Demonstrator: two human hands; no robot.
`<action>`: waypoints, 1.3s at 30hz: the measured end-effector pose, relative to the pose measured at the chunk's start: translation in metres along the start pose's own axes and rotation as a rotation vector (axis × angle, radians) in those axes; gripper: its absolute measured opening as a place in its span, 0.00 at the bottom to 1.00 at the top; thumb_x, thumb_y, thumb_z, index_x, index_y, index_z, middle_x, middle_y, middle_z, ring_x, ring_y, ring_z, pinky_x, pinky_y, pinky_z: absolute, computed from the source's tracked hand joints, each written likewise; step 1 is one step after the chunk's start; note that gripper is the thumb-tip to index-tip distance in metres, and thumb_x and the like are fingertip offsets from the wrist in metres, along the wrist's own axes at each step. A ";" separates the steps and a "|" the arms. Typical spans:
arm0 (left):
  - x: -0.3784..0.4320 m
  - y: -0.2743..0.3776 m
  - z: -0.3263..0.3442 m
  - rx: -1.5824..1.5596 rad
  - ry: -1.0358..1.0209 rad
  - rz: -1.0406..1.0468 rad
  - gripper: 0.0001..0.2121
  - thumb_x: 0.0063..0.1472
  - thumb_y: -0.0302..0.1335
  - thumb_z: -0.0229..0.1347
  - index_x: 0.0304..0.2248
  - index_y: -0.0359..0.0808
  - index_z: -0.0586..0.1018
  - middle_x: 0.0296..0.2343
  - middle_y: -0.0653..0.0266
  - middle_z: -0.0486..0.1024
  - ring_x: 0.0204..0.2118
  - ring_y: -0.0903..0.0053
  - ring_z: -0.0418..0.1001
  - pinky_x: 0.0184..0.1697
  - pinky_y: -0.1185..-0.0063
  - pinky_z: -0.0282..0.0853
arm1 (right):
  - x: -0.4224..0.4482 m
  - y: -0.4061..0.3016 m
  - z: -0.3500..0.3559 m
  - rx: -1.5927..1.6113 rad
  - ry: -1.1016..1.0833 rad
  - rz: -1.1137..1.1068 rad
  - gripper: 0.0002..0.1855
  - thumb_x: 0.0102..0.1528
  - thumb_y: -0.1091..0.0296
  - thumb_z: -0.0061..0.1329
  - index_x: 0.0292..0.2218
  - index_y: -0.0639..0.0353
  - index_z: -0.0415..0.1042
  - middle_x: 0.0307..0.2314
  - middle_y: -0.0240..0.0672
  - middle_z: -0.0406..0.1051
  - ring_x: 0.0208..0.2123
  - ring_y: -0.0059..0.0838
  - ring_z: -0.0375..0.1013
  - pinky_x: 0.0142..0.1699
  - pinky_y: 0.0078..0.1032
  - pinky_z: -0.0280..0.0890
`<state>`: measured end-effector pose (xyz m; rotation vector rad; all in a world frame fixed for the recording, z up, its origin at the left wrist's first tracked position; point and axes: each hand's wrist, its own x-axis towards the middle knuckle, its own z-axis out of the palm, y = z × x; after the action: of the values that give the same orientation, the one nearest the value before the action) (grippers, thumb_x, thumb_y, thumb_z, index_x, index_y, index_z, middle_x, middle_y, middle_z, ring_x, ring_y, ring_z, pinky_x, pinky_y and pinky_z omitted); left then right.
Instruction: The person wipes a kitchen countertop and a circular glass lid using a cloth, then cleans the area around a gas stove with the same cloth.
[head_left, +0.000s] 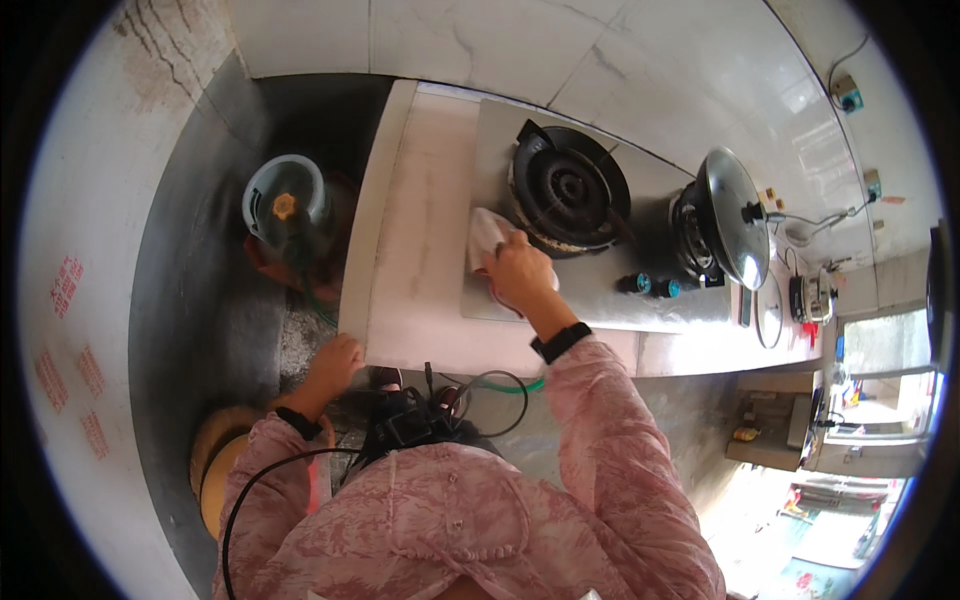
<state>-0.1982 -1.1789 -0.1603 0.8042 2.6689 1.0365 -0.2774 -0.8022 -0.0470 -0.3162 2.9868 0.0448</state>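
My right hand (523, 274) presses a white cloth (487, 232) onto the left end of a steel gas cooktop (487, 300). Just beyond the cloth is a black round burner (570, 187) with a dark ring around it; light, crusty residue shows along its near rim. At the front left corner of the pale pink countertop (420, 247), my left hand (337, 364) rests on the edge with nothing visible in it. Two teal-faced control knobs (652, 285) stick out to the right of the cloth.
A lidded pan (731, 217) sits over the right burner. Farther right are a glass lid (769, 307) and a steel pot (814, 296). Left of the counter stands a gas cylinder (285, 195) with an orange valve and a green hose. Cables (495, 405) hang before my waist.
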 end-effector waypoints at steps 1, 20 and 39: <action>-0.006 -0.002 -0.001 -0.005 -0.003 -0.028 0.10 0.49 0.25 0.60 0.26 0.37 0.69 0.27 0.56 0.67 0.31 0.55 0.68 0.32 0.64 0.64 | 0.001 -0.026 -0.018 0.114 0.017 0.024 0.26 0.58 0.53 0.47 0.57 0.44 0.62 0.40 0.41 0.68 0.35 0.45 0.75 0.36 0.39 0.71; 0.003 0.009 -0.008 -0.010 -0.070 -0.053 0.09 0.49 0.22 0.59 0.26 0.34 0.69 0.27 0.53 0.68 0.32 0.53 0.68 0.33 0.64 0.64 | -0.066 -0.007 -0.007 0.310 0.106 -0.032 0.26 0.57 0.58 0.46 0.57 0.42 0.61 0.44 0.44 0.66 0.38 0.44 0.75 0.37 0.41 0.70; 0.002 0.011 -0.012 0.040 -0.116 -0.079 0.10 0.49 0.21 0.60 0.27 0.34 0.70 0.29 0.53 0.69 0.33 0.52 0.69 0.35 0.63 0.65 | -0.092 0.012 -0.011 0.328 0.064 -0.002 0.27 0.56 0.55 0.48 0.57 0.42 0.63 0.44 0.43 0.67 0.39 0.46 0.76 0.42 0.39 0.70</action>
<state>-0.1996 -1.1776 -0.1438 0.7365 2.6083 0.8924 -0.1924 -0.7722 -0.0233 -0.2857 2.9862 -0.4580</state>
